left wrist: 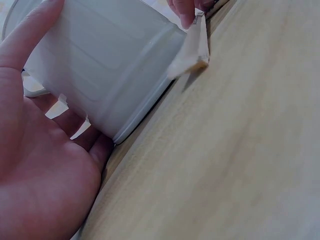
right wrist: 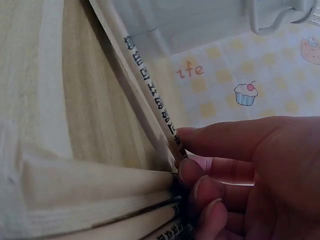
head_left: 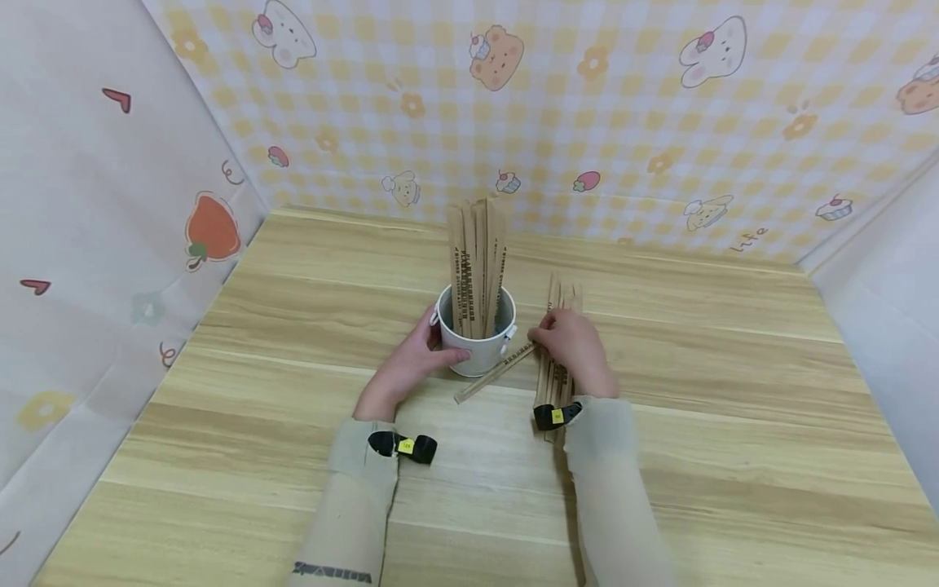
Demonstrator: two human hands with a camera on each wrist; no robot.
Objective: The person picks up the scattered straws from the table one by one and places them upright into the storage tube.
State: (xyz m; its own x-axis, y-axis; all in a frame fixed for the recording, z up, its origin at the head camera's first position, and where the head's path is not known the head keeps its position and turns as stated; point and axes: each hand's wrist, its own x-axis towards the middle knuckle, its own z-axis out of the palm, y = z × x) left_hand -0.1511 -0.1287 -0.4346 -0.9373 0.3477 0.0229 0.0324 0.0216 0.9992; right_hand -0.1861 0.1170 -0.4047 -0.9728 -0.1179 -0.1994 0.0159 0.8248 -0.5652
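A small white bucket point(head_left: 473, 357) stands upright on the table, with several paper-wrapped chopstick packets point(head_left: 475, 269) sticking up out of it. My left hand point(head_left: 411, 363) holds the bucket from its left side, thumb across the front, fingers around the back in the left wrist view. Between thumb and fingertips, my right hand point(head_left: 575, 342) pinches one end of a single wrapped chopstick packet point(right wrist: 150, 95). That packet slants down left, its other end in front of the bucket. Under the right hand lies a pile of similar packets point(head_left: 563, 293), partly hidden by it.
The wooden table point(head_left: 734, 367) extends to both sides. A yellow-checked patterned cloth point(head_left: 623, 98) covers the wall behind it, and pale printed sheets point(head_left: 110, 204) stand along the sides. Small wire handle loops point(head_left: 509, 337) jut from the bucket.
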